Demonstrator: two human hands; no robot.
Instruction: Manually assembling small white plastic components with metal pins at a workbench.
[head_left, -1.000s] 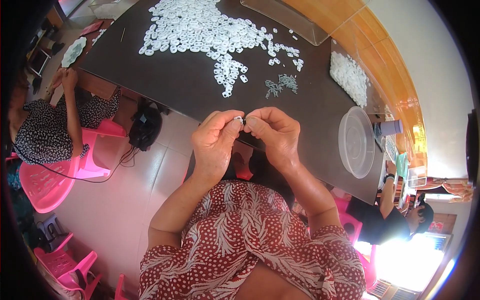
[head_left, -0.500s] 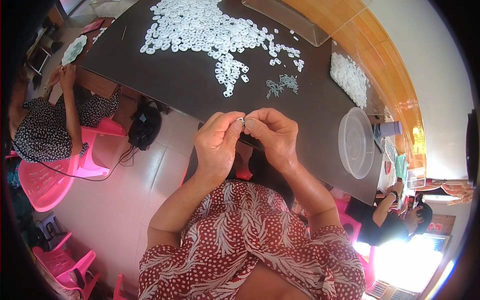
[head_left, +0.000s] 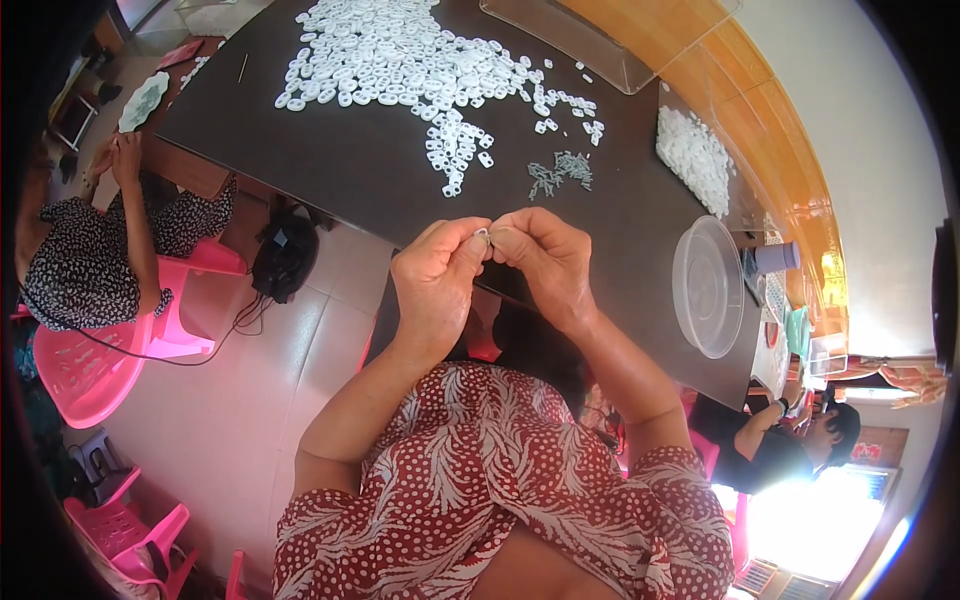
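Observation:
My left hand (head_left: 437, 270) pinches a small white plastic piece (head_left: 482, 232) between thumb and forefinger, over the near edge of the dark table (head_left: 350, 160). Against it, fingertip to fingertip, my right hand (head_left: 545, 262) is closed in a pinch; what its fingers hold is hidden. Beyond my hands lies a small heap of thin grey pins (head_left: 562, 174). Further off, a large spread of white oval plastic pieces with holes (head_left: 380, 62) narrows to a tail of small pieces (head_left: 455, 150) pointing toward me.
At right stand a clear round tub (head_left: 708, 287) and a heap of white bits (head_left: 692, 158); a clear tray (head_left: 570, 40) lies at the back. A person in a patterned dress (head_left: 90, 255) sits left, another in black (head_left: 750, 440) right. Pink chairs (head_left: 95, 370) stand around.
My hands stay together at the same spot, with the right fingers slightly shifted around the small piece. The whole view has moved a little.

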